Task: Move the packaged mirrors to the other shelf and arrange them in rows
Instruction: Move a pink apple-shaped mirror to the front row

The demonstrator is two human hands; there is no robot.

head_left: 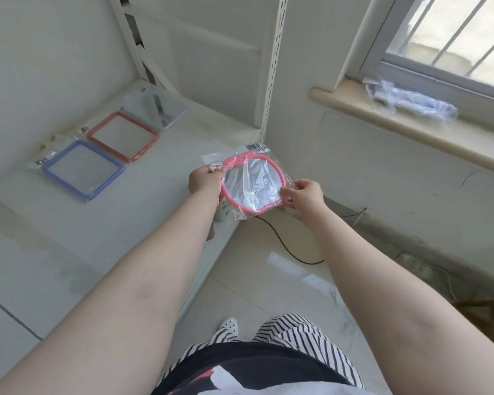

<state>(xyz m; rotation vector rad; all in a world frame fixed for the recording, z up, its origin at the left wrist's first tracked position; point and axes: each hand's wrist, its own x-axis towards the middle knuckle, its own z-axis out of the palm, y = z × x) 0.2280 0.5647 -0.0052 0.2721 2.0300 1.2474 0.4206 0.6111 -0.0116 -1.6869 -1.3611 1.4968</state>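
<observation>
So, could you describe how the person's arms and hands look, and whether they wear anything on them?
Both forearms are bare, with no sleeves in view. The left hand and right hand show no gloves, rings, watch or bracelets. Fingernails look short; the blur hides any polish.

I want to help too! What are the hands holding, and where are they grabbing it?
Both hold the pink mirror in its bag: left hand at its left edge, right hand at its right.

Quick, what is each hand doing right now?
Left hand: closed, gripping the left edge of the pink round mirror in its clear bag.
Right hand: closed, pinching the bag's right edge.
</observation>
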